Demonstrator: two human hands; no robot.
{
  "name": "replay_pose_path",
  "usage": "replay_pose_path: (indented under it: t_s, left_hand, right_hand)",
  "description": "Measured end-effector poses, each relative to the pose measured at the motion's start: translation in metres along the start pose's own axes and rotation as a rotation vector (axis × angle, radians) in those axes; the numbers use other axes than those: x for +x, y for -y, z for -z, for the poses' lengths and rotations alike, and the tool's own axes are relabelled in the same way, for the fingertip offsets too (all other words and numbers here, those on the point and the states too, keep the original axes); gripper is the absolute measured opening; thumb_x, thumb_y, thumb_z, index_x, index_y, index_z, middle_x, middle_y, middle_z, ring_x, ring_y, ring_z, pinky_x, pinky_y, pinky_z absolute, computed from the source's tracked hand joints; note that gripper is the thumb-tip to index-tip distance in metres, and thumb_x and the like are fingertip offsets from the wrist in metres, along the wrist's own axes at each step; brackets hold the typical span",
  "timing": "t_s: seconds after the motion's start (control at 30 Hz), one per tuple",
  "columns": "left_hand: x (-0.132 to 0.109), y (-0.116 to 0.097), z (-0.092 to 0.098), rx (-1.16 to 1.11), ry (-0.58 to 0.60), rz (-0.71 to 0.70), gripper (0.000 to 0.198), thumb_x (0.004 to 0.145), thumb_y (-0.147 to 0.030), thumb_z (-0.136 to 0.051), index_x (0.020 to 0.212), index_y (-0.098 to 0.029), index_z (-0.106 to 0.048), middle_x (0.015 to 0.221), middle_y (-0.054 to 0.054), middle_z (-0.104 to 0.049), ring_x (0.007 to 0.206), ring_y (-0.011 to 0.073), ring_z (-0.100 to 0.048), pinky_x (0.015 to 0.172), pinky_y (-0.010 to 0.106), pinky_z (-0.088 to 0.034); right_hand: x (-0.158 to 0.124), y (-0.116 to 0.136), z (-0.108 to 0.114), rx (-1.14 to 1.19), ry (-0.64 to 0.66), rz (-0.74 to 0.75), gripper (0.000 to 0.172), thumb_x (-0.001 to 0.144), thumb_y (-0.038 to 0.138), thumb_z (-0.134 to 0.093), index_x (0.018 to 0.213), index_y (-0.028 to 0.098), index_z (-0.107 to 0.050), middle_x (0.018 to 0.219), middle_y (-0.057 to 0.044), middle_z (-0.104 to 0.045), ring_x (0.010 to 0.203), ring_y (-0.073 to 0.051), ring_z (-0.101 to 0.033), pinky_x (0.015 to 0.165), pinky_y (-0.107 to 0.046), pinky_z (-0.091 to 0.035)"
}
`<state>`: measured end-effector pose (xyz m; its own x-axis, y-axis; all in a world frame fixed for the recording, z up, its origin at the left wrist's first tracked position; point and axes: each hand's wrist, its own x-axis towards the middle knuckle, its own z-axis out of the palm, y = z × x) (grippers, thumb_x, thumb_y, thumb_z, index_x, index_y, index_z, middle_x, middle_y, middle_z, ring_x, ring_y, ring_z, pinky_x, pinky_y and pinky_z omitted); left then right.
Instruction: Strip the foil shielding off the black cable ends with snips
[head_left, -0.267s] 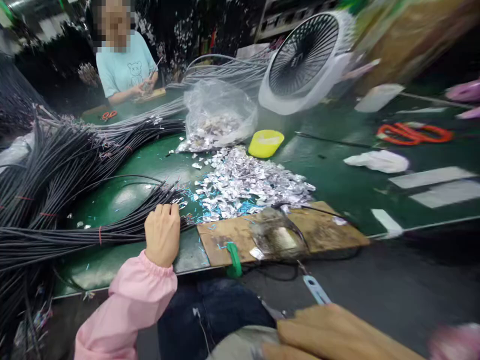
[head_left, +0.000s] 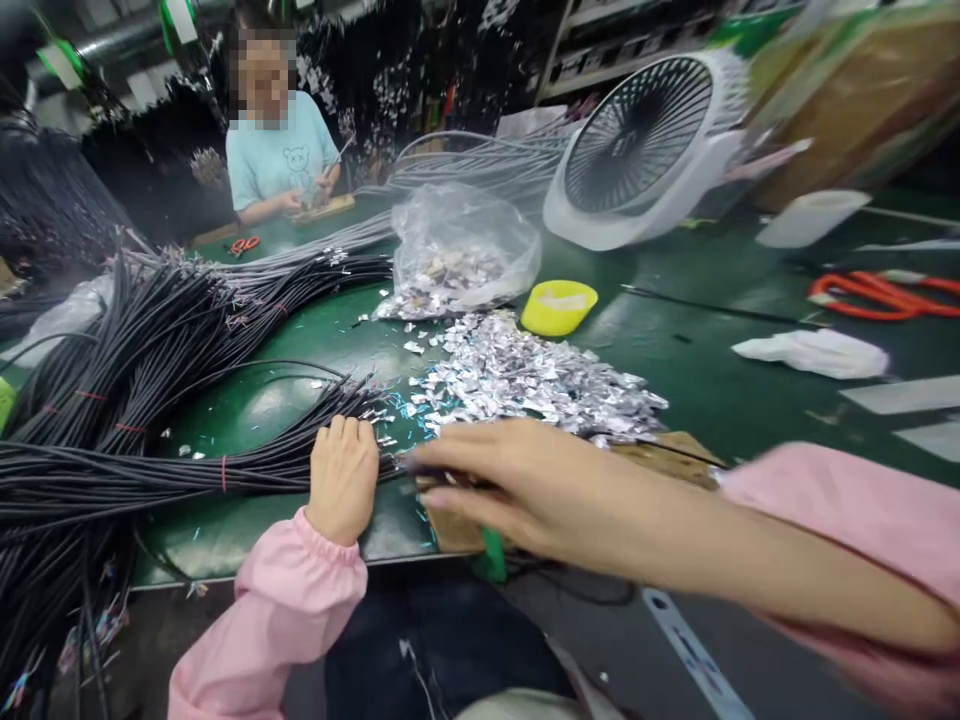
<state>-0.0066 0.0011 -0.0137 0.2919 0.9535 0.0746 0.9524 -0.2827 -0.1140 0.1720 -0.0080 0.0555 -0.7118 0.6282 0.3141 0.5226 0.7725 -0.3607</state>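
Left hand [head_left: 343, 480]: grips bundle of thin, black, round-sheathed cables [head_left: 262, 470]; right hand [head_left: 502, 475]: blurred, near cable tips, grip indeterminable

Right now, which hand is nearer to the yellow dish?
Right. The right hand is on the near side of the yellow dish, with foil scraps between; the left hand is farther left, on the black cables.
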Motion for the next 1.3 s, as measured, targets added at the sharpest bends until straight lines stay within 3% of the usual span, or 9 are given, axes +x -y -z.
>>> replay_pose_path:
  t_s: [0.17, 0.27, 0.37, 0.5, 0.63, 0.8, 1.0, 1.13, 1.3]
  left_hand:
    - [-0.003, 0.007, -0.014, -0.359, -0.251, 0.036, 0.018, 0.087, -0.009, -0.042, 0.096, -0.015, -0.056, 0.092, 0.009, -0.061, 0.092, 0.0208, -0.056, 0.078, 0.032, -0.045]
    - [-0.007, 0.008, -0.008, -0.641, -0.492, 0.150, 0.017, 0.090, -0.017, -0.042, 0.103, -0.017, -0.054, 0.085, 0.004, -0.063, 0.077, 0.0149, -0.060, 0.071, 0.026, -0.047]
    - [-0.012, 0.009, 0.003, -0.710, -0.612, 0.142, 0.027, 0.090, -0.020, -0.045, 0.116, -0.020, -0.052, 0.081, 0.001, -0.063, 0.069, 0.0131, -0.059, 0.068, 0.024, -0.048]
    - [-0.015, 0.012, 0.007, -0.708, -0.583, 0.101, 0.029, 0.091, -0.021, -0.043, 0.117, -0.021, -0.057, 0.088, 0.005, -0.064, 0.075, 0.0149, -0.060, 0.068, 0.025, -0.049]
    - [-0.019, 0.009, 0.006, -0.711, -0.546, 0.152, 0.025, 0.090, -0.020, -0.044, 0.109, -0.019, -0.061, 0.091, 0.006, -0.064, 0.083, 0.0151, -0.060, 0.073, 0.025, -0.049]
    - [-0.019, 0.005, 0.006, -0.799, -0.567, 0.231, 0.014, 0.086, -0.017, -0.052, 0.088, -0.018, -0.065, 0.081, 0.003, -0.063, 0.075, 0.0125, -0.059, 0.068, 0.021, -0.048]
    - [-0.021, 0.003, 0.006, -0.876, -0.636, 0.205, 0.014, 0.086, -0.017, -0.052, 0.086, -0.016, -0.066, 0.073, 0.002, -0.059, 0.067, 0.0105, -0.054, 0.063, 0.020, -0.046]
    - [-0.022, 0.001, 0.005, -0.865, -0.619, 0.177, 0.019, 0.089, -0.016, -0.046, 0.085, -0.015, -0.065, 0.071, 0.002, -0.056, 0.064, 0.0101, -0.052, 0.060, 0.020, -0.045]
    - [-0.023, -0.001, 0.007, -0.823, -0.592, 0.222, 0.023, 0.088, -0.012, -0.044, 0.080, -0.016, -0.064, 0.071, 0.003, -0.060, 0.065, 0.0112, -0.054, 0.059, 0.021, -0.045]
  right_hand:
    - [0.057, -0.014, -0.017, 0.250, -0.235, 0.007, 0.017, 0.078, 0.017, -0.066, 0.094, 0.011, -0.065, 0.083, -0.006, -0.068, 0.074, -0.017, -0.062, 0.065, -0.025, -0.047]
    - [0.062, -0.021, -0.034, 0.335, -0.434, 0.004, 0.021, 0.084, 0.018, -0.059, 0.103, 0.008, -0.061, 0.093, -0.009, -0.068, 0.081, -0.017, -0.062, 0.071, -0.026, -0.048]
    - [0.056, -0.026, -0.041, 0.305, -0.462, -0.004, 0.025, 0.091, 0.020, -0.049, 0.109, 0.007, -0.058, 0.098, -0.012, -0.067, 0.084, -0.018, -0.062, 0.073, -0.028, -0.048]
    - [0.052, -0.026, -0.040, 0.290, -0.379, -0.077, 0.021, 0.090, 0.023, -0.050, 0.104, 0.011, -0.060, 0.090, -0.008, -0.065, 0.075, -0.017, -0.060, 0.065, -0.027, -0.046]
    - [0.050, -0.023, -0.041, 0.354, -0.308, -0.152, 0.007, 0.085, 0.018, -0.055, 0.082, 0.014, -0.060, 0.074, -0.003, -0.060, 0.067, -0.014, -0.055, 0.058, -0.024, -0.041]
    - [0.049, -0.028, -0.041, 0.525, -0.177, -0.216, 0.024, 0.086, 0.022, -0.047, 0.063, 0.018, -0.048, 0.060, 0.001, -0.050, 0.058, -0.012, -0.046, 0.052, -0.022, -0.035]
    - [0.052, -0.026, -0.036, 0.784, -0.044, -0.360, 0.027, 0.084, 0.038, -0.047, 0.067, 0.018, -0.052, 0.060, 0.001, -0.050, 0.057, -0.012, -0.047, 0.051, -0.023, -0.041]
    - [0.052, -0.025, -0.037, 0.733, -0.142, -0.351, 0.024, 0.082, 0.038, -0.054, 0.070, 0.017, -0.057, 0.059, 0.001, -0.053, 0.054, -0.012, -0.049, 0.049, -0.023, -0.042]
    - [0.045, -0.022, -0.041, 0.437, -0.389, -0.059, 0.011, 0.083, 0.019, -0.056, 0.075, 0.017, -0.063, 0.058, 0.001, -0.056, 0.050, -0.011, -0.049, 0.045, -0.022, -0.038]
